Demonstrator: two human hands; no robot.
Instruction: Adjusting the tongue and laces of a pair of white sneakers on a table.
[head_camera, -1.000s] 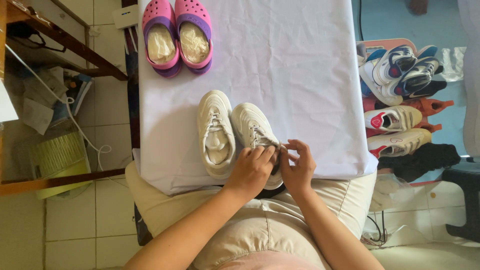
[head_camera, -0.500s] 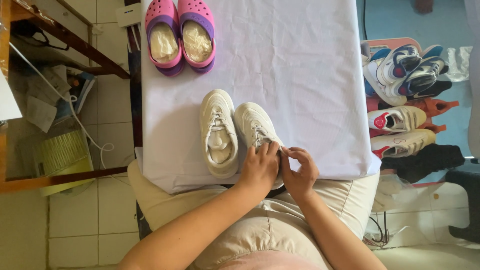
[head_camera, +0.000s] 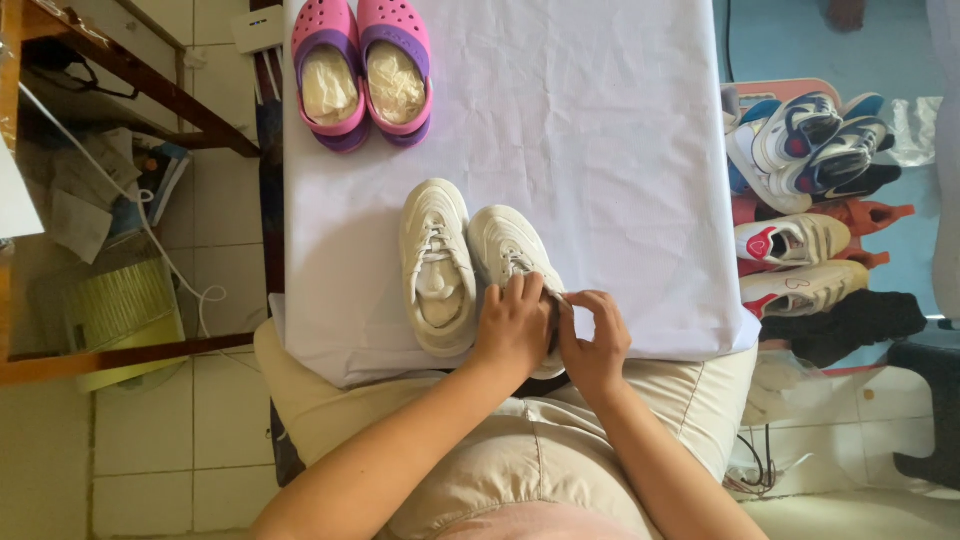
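Observation:
Two cream-white sneakers lie side by side on a table covered with a white cloth (head_camera: 600, 150). The left sneaker (head_camera: 436, 262) stands free, with paper stuffed inside it. My left hand (head_camera: 515, 325) lies over the rear part of the right sneaker (head_camera: 505, 245), fingers curled on its laces and opening. Beside it, my right hand (head_camera: 597, 335) pinches at the same shoe's right edge, near the table's front edge. The heel of that shoe is hidden under both hands.
A pair of pink and purple clogs (head_camera: 363, 72) stuffed with paper stands at the far left of the table. Right of the table, several sneakers (head_camera: 805, 200) and dark fabric lie piled on the floor. A wooden shelf (head_camera: 100, 200) and a cable are at the left.
Both hands have stayed on the right sneaker, with the fingers shifting slightly on its laces. The camera view has drifted a little.

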